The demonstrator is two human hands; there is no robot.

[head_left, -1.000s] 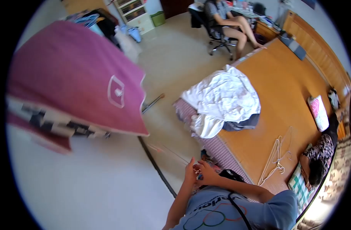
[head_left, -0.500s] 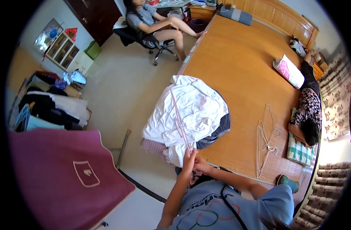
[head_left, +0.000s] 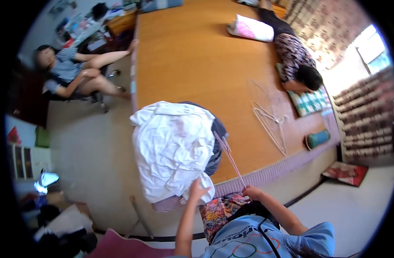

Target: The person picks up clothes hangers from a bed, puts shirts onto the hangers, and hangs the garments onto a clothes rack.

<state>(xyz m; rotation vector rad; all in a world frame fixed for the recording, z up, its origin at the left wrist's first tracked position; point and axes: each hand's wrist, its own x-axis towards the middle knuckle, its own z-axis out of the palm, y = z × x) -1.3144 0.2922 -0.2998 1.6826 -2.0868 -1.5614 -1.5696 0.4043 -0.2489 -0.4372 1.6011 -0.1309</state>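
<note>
A crumpled white garment lies on the near left corner of the bed, over a dark grey cloth. My left hand is at the near edge of the white garment, fingers apart, with nothing seen gripped in it. My right hand is closed on the end of a thin pink hanger, which points away over the bed edge beside the dark cloth. Several white hangers lie on the bed to the right.
One person sits on a chair at the left; another person lies along the bed's right side. A green cylinder and a rolled white-pink item rest on the bed. A crutch-like pole stands at lower left.
The view has swung right. My hands, together before, have moved apart: the left to the white garment, the right staying on the pink hanger.
</note>
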